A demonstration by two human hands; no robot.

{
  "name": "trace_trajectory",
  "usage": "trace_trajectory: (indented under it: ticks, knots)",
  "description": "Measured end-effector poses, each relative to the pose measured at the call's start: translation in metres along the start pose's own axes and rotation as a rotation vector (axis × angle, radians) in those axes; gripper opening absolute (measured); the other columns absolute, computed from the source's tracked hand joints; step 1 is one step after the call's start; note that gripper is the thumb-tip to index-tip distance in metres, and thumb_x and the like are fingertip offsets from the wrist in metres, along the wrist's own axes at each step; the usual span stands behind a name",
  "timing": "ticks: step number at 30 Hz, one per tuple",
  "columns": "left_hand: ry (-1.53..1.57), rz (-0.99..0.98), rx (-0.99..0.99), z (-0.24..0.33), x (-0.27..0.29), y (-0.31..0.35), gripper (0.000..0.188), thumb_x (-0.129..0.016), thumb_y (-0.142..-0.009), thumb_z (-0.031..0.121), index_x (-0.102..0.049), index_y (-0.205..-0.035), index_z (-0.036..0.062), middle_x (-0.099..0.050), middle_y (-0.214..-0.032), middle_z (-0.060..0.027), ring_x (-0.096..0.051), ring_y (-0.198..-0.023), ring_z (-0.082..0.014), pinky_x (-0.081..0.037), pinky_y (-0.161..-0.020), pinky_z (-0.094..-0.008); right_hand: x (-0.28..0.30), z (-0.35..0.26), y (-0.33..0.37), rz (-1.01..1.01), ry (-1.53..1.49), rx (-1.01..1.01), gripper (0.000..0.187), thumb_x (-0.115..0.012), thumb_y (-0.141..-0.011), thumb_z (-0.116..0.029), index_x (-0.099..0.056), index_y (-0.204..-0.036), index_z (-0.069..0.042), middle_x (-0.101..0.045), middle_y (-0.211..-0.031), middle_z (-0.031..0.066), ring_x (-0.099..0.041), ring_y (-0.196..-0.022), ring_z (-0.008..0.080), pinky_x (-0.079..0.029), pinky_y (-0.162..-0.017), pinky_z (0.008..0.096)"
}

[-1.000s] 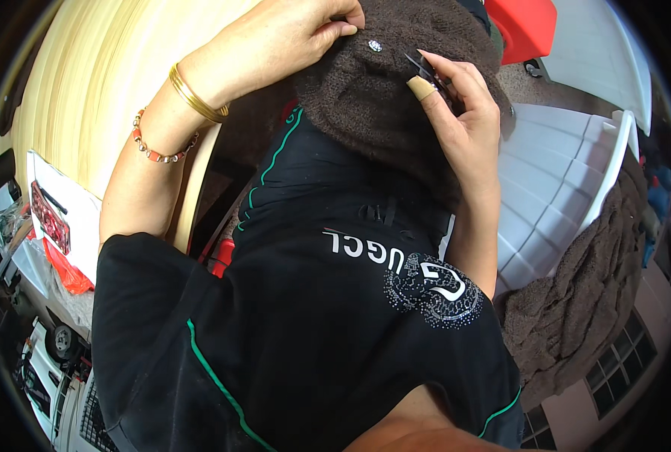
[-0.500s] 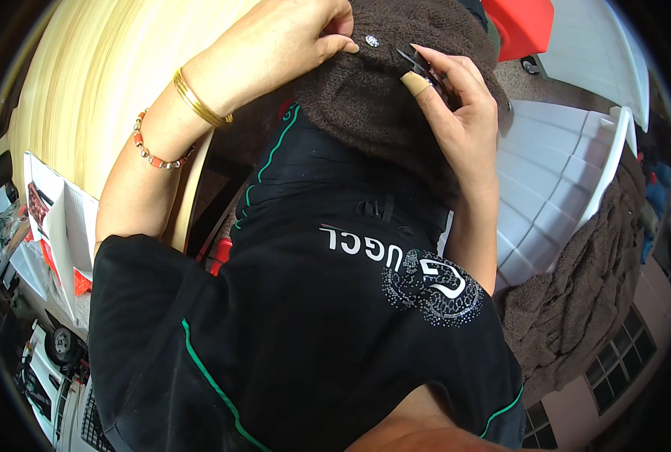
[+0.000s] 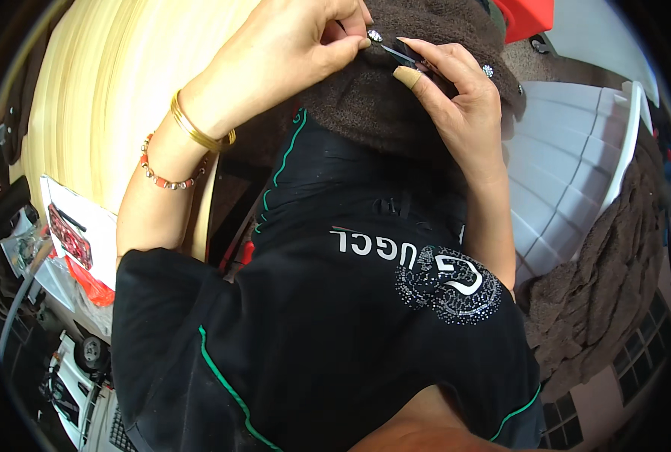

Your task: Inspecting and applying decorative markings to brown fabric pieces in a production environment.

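Note:
A dark brown knit garment [image 3: 358, 102] lies across my lap, and a sparkly button [image 3: 375, 35] stands out on it. My left hand [image 3: 324, 41] is closed in a pinch right beside this button; what is between thumb and finger is too small to make out. In my right hand [image 3: 463, 87] are small dark thread snips [image 3: 400, 55], their pointed blades toward the button. A tan bandage [image 3: 408, 76] covers my right thumb tip. Another sparkly button [image 3: 488, 71] shows on the knit by my right knuckles.
To the left is a pale wooden table [image 3: 102, 98]. A white plastic bin [image 3: 565, 143] stands on the right, with brown knit fabric [image 3: 595, 301] heaped near it. A red plastic object [image 3: 527, 16] is at the far right. Printed packaging [image 3: 76, 226] lies at the left.
The snips' blade tips have come closer to the button and my left fingertips. My left hand has shifted slightly right and remains pinched. The whole view has moved a little.

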State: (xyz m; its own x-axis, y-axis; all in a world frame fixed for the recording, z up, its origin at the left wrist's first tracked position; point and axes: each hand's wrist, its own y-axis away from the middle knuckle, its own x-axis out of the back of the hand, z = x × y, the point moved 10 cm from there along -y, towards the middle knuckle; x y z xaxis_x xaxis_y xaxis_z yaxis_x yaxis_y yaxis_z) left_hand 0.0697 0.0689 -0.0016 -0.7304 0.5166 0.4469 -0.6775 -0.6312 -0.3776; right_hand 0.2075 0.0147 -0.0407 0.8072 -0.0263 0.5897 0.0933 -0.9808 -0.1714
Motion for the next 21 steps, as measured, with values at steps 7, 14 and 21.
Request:
trace_trajectory:
  ticks: [7, 14, 21]
  knots:
    - [0.304, -0.121, 0.503, -0.053, -0.016, 0.029, 0.006, -0.067, -0.095, 0.003, -0.070, -0.099, -0.0006, -0.066, -0.121, -0.0068, -0.066, -0.097, -0.0081, -0.053, -0.087, -0.0218, 0.005, -0.005, 0.006, 0.012, -0.008, 0.012, 0.029, -0.076, -0.088, -0.009, -0.073, -0.116, -0.002, -0.064, -0.089, 0.0052, -0.061, -0.082, 0.0139, -0.047, -0.073, 0.0265]
    - [0.351, -0.108, 0.554, -0.051, -0.019, 0.027, 0.004, -0.071, -0.094, 0.004, -0.072, -0.093, -0.0005, -0.066, -0.123, -0.0064, -0.065, -0.096, -0.0070, -0.052, -0.089, -0.0221, 0.005, -0.001, 0.009, 0.020, -0.018, -0.001, 0.029, -0.075, -0.088, -0.006, -0.073, -0.117, -0.001, -0.062, -0.087, 0.0046, -0.059, -0.079, 0.0135, -0.046, -0.071, 0.0264]
    - [0.288, -0.125, 0.554, -0.048, -0.020, 0.026, 0.004, -0.073, -0.092, 0.004, -0.074, -0.091, 0.0005, -0.068, -0.121, -0.0057, -0.063, -0.097, -0.0073, -0.049, -0.089, -0.0224, 0.004, 0.004, 0.008, 0.022, -0.059, -0.002, 0.027, -0.075, -0.090, -0.008, -0.073, -0.116, 0.000, -0.062, -0.087, 0.0044, -0.059, -0.079, 0.0126, -0.046, -0.071, 0.0260]
